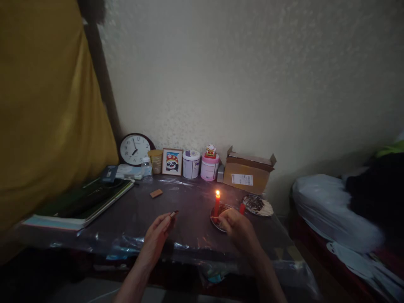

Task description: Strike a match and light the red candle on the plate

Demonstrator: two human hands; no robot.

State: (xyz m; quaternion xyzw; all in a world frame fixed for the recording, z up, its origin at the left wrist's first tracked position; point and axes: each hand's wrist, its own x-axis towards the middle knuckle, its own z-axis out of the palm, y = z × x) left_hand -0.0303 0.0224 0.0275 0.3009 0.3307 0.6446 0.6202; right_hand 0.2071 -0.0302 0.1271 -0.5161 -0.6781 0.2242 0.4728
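Observation:
A lit red candle (pixel 217 206) stands upright on a small metal plate (pixel 212 219), its flame at the top. My right hand (pixel 236 225) is closed in a pinch over the plate's right part, with a thin pale stick, apparently a matchstick (pixel 215 217), reaching left across the candle's lower part. To the left, above the table's front part, my left hand (pixel 158 230) pinches a small flat piece with a dark edge (pixel 174 213); its kind is unclear. Behind that hand, a flat brown rectangular piece (pixel 156 193) lies on the table.
A second red candle piece (pixel 242 208) and a plate of dark-tipped matchsticks (pixel 257 205) lie to the right. At the wall stand a clock (pixel 135 149), a framed panda picture (pixel 172 162), two tins (pixel 191 165) and a cardboard box (pixel 249 171). Large books (pixel 82 204) lie left on the plastic-covered table (pixel 186 202).

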